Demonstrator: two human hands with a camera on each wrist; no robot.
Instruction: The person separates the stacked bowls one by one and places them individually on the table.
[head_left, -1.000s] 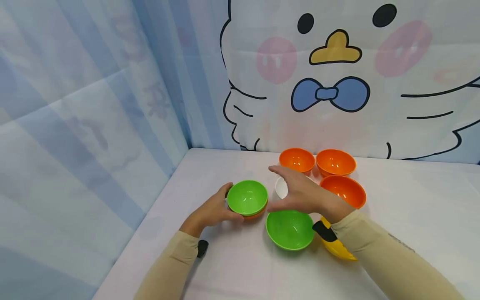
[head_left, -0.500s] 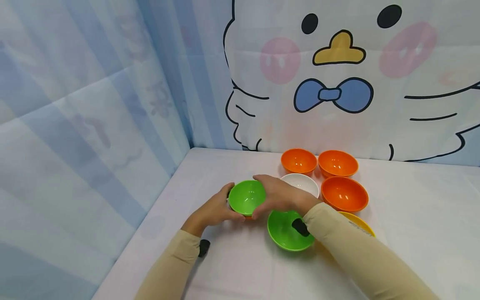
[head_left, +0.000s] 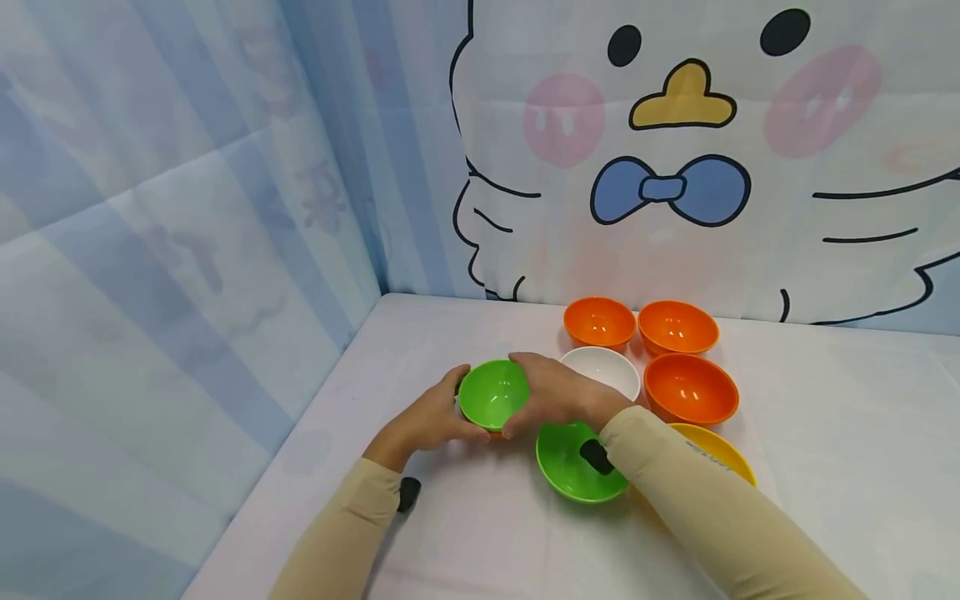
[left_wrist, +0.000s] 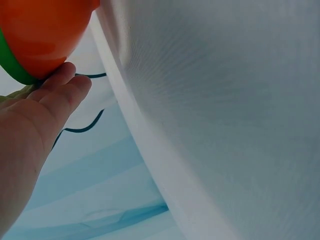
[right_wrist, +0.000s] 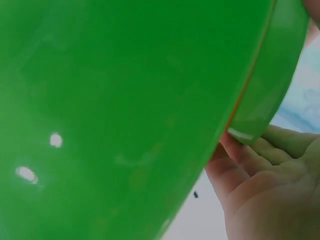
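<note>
A small green bowl (head_left: pixel 491 393) sits nested in an orange bowl (left_wrist: pixel 45 35), of which the head view shows only a sliver below the green rim. My left hand (head_left: pixel 429 417) holds the stack from the left, thumb in front and fingers behind. From the right, my right hand (head_left: pixel 558 392) grips the same stack, thumb and fingers spread around its side. Below my right wrist stands a larger green bowl (head_left: pixel 558 467), partly covered by the sleeve. In the right wrist view, that larger bowl fills much of the picture and my fingers (right_wrist: pixel 237 165) touch the small green rim.
Behind my right hand is a white bowl (head_left: pixel 602 371). Three orange bowls, at back left (head_left: pixel 599 322), back right (head_left: pixel 678 327) and further forward (head_left: pixel 690 389), stand around it. My right sleeve partly hides a yellow bowl (head_left: pixel 720 450). A printed curtain (head_left: pixel 675 258) hangs behind the table.
My right hand has moved left from above the white bowl onto the right side of the stack. The white bowl has come into view. My left hand has kept its hold.
</note>
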